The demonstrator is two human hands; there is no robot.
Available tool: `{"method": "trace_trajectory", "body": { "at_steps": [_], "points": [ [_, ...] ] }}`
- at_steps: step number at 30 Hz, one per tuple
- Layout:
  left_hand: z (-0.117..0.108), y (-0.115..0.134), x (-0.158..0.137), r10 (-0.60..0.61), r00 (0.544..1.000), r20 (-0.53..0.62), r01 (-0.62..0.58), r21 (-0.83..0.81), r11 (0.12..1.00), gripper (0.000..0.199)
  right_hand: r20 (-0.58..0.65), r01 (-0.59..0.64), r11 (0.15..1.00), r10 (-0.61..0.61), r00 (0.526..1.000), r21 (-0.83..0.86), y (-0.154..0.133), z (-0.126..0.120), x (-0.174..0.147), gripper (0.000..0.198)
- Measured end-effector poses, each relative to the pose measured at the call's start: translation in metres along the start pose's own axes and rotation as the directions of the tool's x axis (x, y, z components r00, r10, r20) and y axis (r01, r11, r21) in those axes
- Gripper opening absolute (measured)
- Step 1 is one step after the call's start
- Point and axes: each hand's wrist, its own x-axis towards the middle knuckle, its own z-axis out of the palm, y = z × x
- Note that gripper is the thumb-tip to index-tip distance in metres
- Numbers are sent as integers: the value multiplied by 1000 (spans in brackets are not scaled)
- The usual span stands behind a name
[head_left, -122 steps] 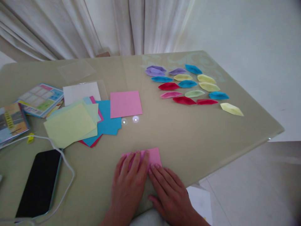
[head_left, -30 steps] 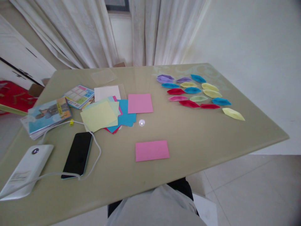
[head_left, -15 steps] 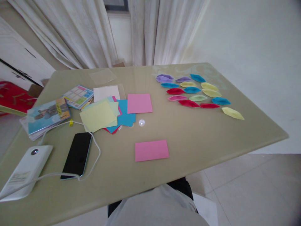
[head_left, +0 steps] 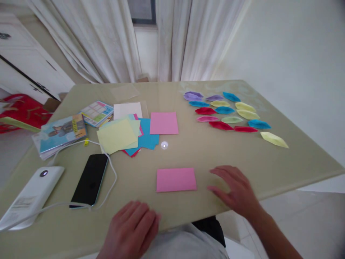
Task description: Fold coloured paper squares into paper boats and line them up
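Observation:
A pink paper rectangle [head_left: 176, 180], which looks folded, lies flat near the front of the table. My right hand [head_left: 234, 189] hovers just right of it, thumb and fingers apart, holding nothing. Below and left of the paper is my left hand [head_left: 132, 228], slightly blurred, its fingers curled in close together and nothing showing in them. Neither hand touches the paper. Farther back lies a square pink sheet [head_left: 164, 123], partly over blue sheets [head_left: 148, 135]. Pale yellow sheets [head_left: 117, 136] overlap those on the left.
Several folded, pointed paper pieces, such as a red one [head_left: 205, 111], lie in rows at the right. On the left are a black phone [head_left: 90, 180], a white power bank [head_left: 33, 198] with a cable, and booklets [head_left: 63, 133]. A small clear disc [head_left: 164, 145] lies mid-table.
Both my hands have come into view from below, one on each side of the pink rectangle. My view has shifted slightly; the papers keep their places on the table.

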Motion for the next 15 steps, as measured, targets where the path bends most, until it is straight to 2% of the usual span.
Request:
{"method": "trace_trajectory", "body": {
  "at_steps": [1, 2, 3, 4, 5, 8, 10, 13, 15],
  "points": [
    [11, -8, 17, -41, 994, 106, 39, 19, 999, 17, 50, 34, 999, -36, 998, 35, -9, 6, 10, 51],
    [20, -17, 35, -89, 977, 192, 79, 61, 995, 34, 148, 40, 995, -52, 988, 87, -19, 14, 20, 64],
    [29, -26, 52, -141, 955, 259, 119, 99, 988, 53, 212, 49, 991, -74, 975, 122, -28, 21, 31, 70],
    [37, -34, 67, -187, 933, 309, 156, 121, 980, 63, 245, 47, 990, -79, 966, 135, -34, 29, 42, 70],
    [43, -43, 81, -233, 909, 346, 201, 125, 972, 66, 258, 22, 989, -60, 964, 147, -38, 36, 52, 70],
    [57, -65, 109, -239, 903, 357, 219, 97, 971, 47, 238, -92, 976, 44, 970, 195, -33, 46, 82, 81],
    [64, -76, 116, -243, 910, 336, 234, 68, 970, 39, 243, -129, 965, 72, 967, 226, -23, 46, 98, 79],
    [73, -86, 114, -266, 920, 288, 270, 26, 963, 38, 232, -144, 946, 77, 970, 289, -9, 45, 115, 70],
    [78, -88, 108, -279, 928, 246, 287, 1, 958, 47, 208, -145, 931, 77, 975, 335, -3, 48, 119, 64]
  ]
}}
